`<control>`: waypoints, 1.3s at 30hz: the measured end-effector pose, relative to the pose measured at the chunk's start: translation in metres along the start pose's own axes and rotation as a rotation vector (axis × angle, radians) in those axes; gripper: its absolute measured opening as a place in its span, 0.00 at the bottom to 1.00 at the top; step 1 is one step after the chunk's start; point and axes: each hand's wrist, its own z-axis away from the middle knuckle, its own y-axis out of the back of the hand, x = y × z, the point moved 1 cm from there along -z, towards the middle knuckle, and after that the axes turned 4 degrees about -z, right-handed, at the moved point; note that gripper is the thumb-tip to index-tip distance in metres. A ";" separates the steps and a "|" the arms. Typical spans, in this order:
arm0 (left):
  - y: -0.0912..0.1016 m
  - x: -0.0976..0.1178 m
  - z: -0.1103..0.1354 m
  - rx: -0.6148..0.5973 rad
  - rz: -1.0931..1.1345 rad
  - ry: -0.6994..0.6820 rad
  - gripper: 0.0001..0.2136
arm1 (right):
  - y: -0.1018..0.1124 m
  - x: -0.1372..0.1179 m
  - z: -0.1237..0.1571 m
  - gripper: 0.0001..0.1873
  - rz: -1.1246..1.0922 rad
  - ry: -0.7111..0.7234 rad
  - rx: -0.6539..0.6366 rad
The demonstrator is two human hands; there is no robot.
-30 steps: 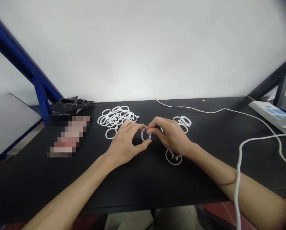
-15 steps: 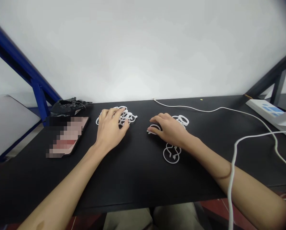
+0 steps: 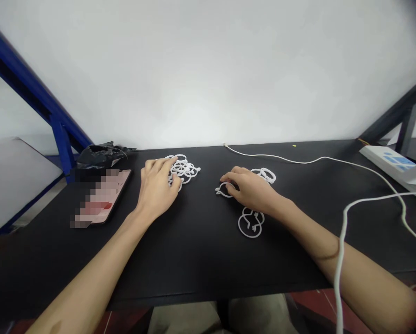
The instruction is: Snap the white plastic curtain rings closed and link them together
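My left hand (image 3: pixel 157 185) rests over a pile of white plastic rings (image 3: pixel 187 171), its fingers curved and its thumb apart from them. The rings in the pile overlap, and some lie hidden under the fingers. To the right, my right hand (image 3: pixel 248 185) has its thumb and forefinger closed on one white plastic ring (image 3: pixel 220 191), which has a small looped end and sits close to the table. Behind that hand lie more white rings (image 3: pixel 269 175), partly covered by it. Nearer to me, two overlapping white rings (image 3: pixel 250 227) with small end tabs lie flat below my right wrist.
A phone (image 3: pixel 105 197), partly pixelated, and a crumpled black plastic bag (image 3: pixel 101 154) are on the left of the black table (image 3: pixel 194 260). A white cable (image 3: pixel 291 160) runs along the back; another white cable (image 3: pixel 340 250) crosses my right forearm. A white device (image 3: pixel 392 157) stands far right.
My left hand has drawn slightly back to the left, its thumb closer to the fingers, uncovering more of the pile. My right thumb and forefinger have closed on the ring.
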 end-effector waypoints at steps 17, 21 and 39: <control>0.012 0.036 0.021 -0.223 0.362 -0.300 0.20 | -0.001 -0.023 0.006 0.04 -0.482 0.101 0.209; 0.014 0.040 0.023 -0.269 0.409 -0.316 0.20 | -0.004 -0.024 0.007 0.03 -0.446 0.126 0.217; 0.014 0.043 0.021 -0.261 0.414 -0.191 0.17 | -0.006 -0.029 0.011 0.14 -0.335 0.152 0.179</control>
